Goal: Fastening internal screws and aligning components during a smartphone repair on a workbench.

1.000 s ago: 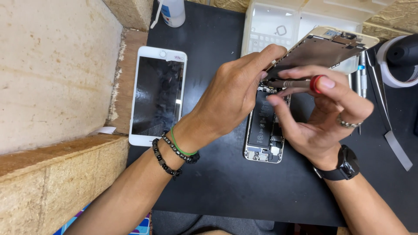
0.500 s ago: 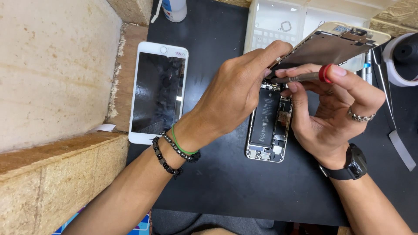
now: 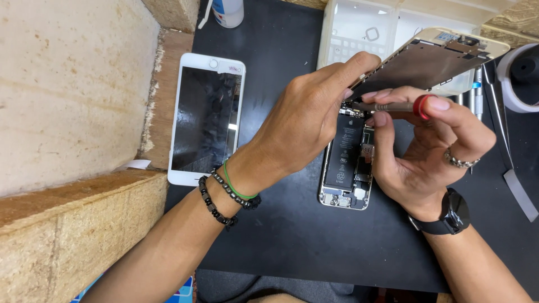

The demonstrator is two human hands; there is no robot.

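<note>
Lying on the black mat (image 3: 269, 235), the opened phone body (image 3: 348, 168) sits between the two hands, its dark battery and circuit parts exposed, with its lower end pointing toward the person. Its lifted screen panel (image 3: 426, 59) is tilted up from the top end, metal backing facing down toward the open body, and reaches away to the right over the white parts tray (image 3: 359, 28). The left hand (image 3: 306, 123) comes in from the lower left, wearing a green band and dark bead bracelets at the wrist, and its fingertips pinch the lower edge of the raised panel just above the top of the phone body, holding it up. The right hand (image 3: 421, 157), with a ring and a black wristwatch, is curled around a small screwdriver (image 3: 393, 105) that has a red cap under the forefinger; the shaft lies nearly level and its tip points left into the top end of the body, right beneath the left fingertips, though the tip itself is hidden. To the left, well apart from both hands, a second white phone (image 3: 205, 118) lies face up on the mat beside a pale stone block (image 3: 67, 90). Tweezers (image 3: 497, 106) and a tape roll (image 3: 519, 76) lie at the right edge.
</note>
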